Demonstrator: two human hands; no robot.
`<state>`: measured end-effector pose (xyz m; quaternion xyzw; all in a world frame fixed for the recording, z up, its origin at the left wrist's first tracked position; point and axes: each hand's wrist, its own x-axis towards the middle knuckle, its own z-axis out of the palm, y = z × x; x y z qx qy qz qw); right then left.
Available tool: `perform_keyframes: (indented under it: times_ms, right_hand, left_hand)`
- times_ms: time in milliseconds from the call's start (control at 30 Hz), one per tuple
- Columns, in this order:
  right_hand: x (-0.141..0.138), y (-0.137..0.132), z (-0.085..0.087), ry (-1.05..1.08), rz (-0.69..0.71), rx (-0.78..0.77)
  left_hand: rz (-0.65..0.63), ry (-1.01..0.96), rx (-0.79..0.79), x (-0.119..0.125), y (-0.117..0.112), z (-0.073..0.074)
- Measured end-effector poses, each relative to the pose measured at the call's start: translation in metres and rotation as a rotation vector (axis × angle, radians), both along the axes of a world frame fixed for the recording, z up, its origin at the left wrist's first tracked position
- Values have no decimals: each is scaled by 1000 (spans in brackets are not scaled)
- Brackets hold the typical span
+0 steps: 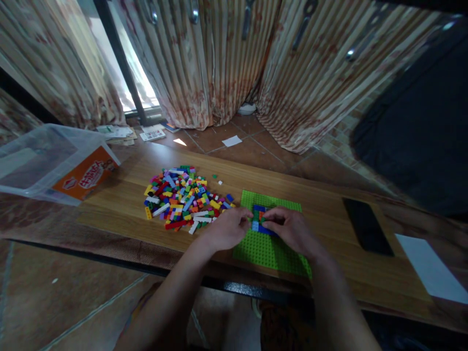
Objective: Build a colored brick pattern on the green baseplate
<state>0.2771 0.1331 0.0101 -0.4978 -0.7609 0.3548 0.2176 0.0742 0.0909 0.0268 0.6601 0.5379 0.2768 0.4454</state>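
A bright green studded baseplate (272,256) lies on the wooden board, with a small group of joined building bricks on it: blue bricks (268,230) along the edges, a light-blue one (255,225) at the near left corner, orange and green ones inside. My right hand (290,226) reaches in from the right, thumb and forefinger pinched on a small green brick (262,220). On the opposite side my left hand (231,226) has its fingers curled in at the left edge of the bricks; whatever its fingertips hold is hidden.
Left of the baseplate spreads a pile of loose, many-coloured bricks (183,197). A clear plastic bin (47,134) with an orange label stands at the far left. A black phone-like slab (367,225) and a white sheet (431,265) lie to the right. Curtains (234,63) hang behind.
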Motion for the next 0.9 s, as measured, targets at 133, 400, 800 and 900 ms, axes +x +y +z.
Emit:
perform_keyframes:
  times_ms: [133, 400, 800, 900]
  right_hand:
    - [2, 0, 1, -33, -2, 4]
    - [-3, -3, 4, -23, 3, 34]
    - [2, -1, 3, -105, 41, 30]
    - [0, -1, 4, -124, 40, 32]
  left_hand:
    - [-24, 44, 11, 1, -1, 2]
    - [-18, 55, 0, 1, -1, 1]
    - [-111, 140, 36, 6, -3, 8]
    - [-135, 154, 53, 12, -4, 5]
